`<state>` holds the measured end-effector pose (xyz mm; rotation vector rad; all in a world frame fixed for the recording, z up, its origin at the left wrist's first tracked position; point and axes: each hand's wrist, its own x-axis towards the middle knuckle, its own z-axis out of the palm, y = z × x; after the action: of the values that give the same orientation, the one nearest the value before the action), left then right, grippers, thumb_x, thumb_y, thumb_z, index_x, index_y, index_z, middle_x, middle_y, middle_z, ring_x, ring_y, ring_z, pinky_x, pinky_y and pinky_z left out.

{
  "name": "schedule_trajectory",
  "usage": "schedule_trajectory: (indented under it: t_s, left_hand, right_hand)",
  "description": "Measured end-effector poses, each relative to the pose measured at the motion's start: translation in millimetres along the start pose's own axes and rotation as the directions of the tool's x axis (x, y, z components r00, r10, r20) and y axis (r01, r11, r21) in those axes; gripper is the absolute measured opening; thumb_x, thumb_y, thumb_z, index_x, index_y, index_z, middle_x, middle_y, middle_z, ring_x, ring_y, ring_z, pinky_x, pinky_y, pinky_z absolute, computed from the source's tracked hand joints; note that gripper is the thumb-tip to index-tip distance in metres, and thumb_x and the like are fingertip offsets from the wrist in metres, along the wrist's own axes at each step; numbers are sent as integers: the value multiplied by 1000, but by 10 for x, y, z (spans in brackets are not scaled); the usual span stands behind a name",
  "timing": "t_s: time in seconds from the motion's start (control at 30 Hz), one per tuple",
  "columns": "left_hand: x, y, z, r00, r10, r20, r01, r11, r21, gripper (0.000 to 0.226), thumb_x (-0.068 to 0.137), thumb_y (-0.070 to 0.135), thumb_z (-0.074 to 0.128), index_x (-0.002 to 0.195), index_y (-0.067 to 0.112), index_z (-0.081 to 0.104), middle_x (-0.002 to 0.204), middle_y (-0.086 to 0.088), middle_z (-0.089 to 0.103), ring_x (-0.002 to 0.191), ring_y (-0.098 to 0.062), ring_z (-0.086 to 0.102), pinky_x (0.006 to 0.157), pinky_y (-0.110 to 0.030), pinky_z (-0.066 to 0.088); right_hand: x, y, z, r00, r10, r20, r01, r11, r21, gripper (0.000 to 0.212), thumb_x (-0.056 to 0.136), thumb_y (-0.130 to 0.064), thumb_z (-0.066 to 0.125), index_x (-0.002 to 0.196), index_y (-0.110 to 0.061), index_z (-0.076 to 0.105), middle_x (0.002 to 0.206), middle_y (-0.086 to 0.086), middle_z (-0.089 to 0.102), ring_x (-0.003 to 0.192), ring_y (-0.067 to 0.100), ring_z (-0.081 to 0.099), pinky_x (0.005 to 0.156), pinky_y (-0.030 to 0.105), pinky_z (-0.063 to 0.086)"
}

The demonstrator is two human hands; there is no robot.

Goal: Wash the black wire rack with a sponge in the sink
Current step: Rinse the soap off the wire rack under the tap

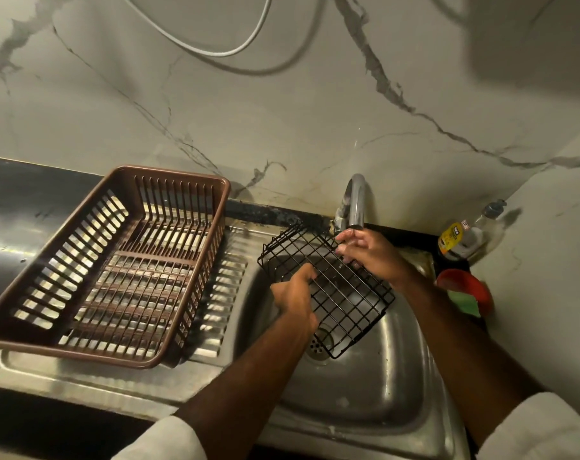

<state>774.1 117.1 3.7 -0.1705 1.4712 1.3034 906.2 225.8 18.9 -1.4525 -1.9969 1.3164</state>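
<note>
While left hand point(294, 297) grips black wire rack point(343, 288) over sink point(384, 390), right hand point(368, 253) touches rack; grip unclear.
</note>
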Motion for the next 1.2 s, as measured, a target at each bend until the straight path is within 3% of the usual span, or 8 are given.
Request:
schedule_trajectory:
  t_s: [0.1,0.27,0.43,0.67,0.8,0.9,1.07,1.2]
  left_hand:
    - [-28,-7,20,1000,17,11,-17,1000,10,63,73,11,73,128,11,42,115,-8,51,101,-22,49,101,-53,41]
    - [-8,4,-40,999,45,24,-44,999,-9,73,76,6,72,140,11,36,121,-8,48,104,-20,47,107,-54,36]
    - [-22,108,-49,997,67,28,-67,998,6,91,68,4,73,149,8,31,137,-14,49,115,-25,45,101,-48,37]
    - [-27,87,-74,998,39,42,-41,998,42,96,72,3,72,154,10,22,147,-18,40,131,-32,42,113,-53,32]
    - [-104,69,-62,997,28,67,-30,999,34,85,72,4,70,147,10,30,142,-16,43,113,-25,41,110,-54,33]
    - [-145,52,-52,996,30,80,-34,999,39,95,70,5,71,152,14,24,148,-14,39,127,-28,41,113,-57,29]
    - [-166,67,-82,996,8,93,-13,998,60,92,68,9,70,150,16,28,142,-14,43,127,-33,42,110,-62,34]
    - [-148,76,-133,998,26,65,-28,999,35,76,69,7,68,139,12,38,123,-9,50,112,-25,47,104,-54,39]
  right_hand:
    - [37,-64,45,998,17,64,-14,999,-39,18,92,-26,67,111,-24,68,97,-3,74,90,12,71,70,26,53]
    - [53,-71,-43,985,87,147,-117,971,208,23,88,-13,72,112,-12,70,96,6,77,85,18,72,68,28,54]
    - [86,-40,56,960,271,67,-276,881,384,29,84,-8,75,111,-8,65,84,2,75,65,9,62,50,21,45]
    - [93,-54,68,905,411,107,-405,760,508,35,97,-43,53,120,-18,58,90,9,69,69,18,59,59,28,41]
    - [132,-126,168,938,346,-32,-339,932,124,55,97,-60,44,130,-17,54,115,7,60,98,25,62,75,36,50]
    - [180,-92,199,951,279,-133,-309,880,-362,72,90,-76,32,138,-26,52,133,11,56,127,34,47,102,53,41]
    - [107,-248,303,993,103,-53,-115,933,-340,64,103,-55,32,155,-22,21,150,15,44,125,31,54,90,41,44]
    - [-5,-174,333,971,-212,110,233,740,-631,71,101,-56,35,158,-36,-2,166,5,8,136,33,44,98,49,48]
